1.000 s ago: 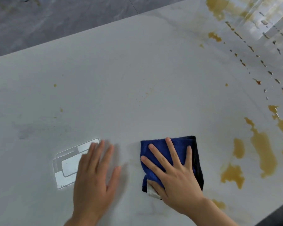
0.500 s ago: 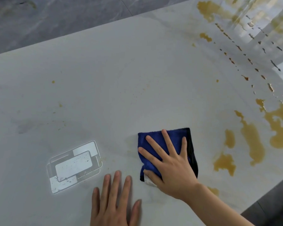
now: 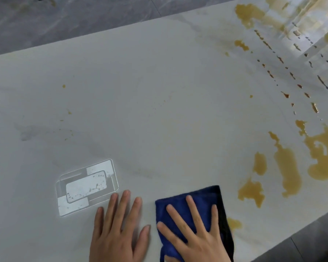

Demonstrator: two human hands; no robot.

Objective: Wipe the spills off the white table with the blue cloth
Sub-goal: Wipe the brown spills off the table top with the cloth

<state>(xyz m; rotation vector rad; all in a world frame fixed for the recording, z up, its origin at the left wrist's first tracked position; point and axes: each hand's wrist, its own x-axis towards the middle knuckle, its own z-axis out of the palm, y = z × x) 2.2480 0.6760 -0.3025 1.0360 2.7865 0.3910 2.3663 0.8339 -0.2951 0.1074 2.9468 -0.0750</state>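
Blue cloth (image 3: 193,208) is pressed flat by the spread right hand (image 3: 195,235) for wiping, while the table (image 3: 159,91) is braced by the flat, open left hand (image 3: 117,231).

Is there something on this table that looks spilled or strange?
Yes. Yellow-brown spills lie in puddles to the right of the blue cloth, with trails of drops farther back, on the white table. The right hand presses flat on the cloth; the left hand rests flat beside a bright rectangular pattern, perhaps a reflection.
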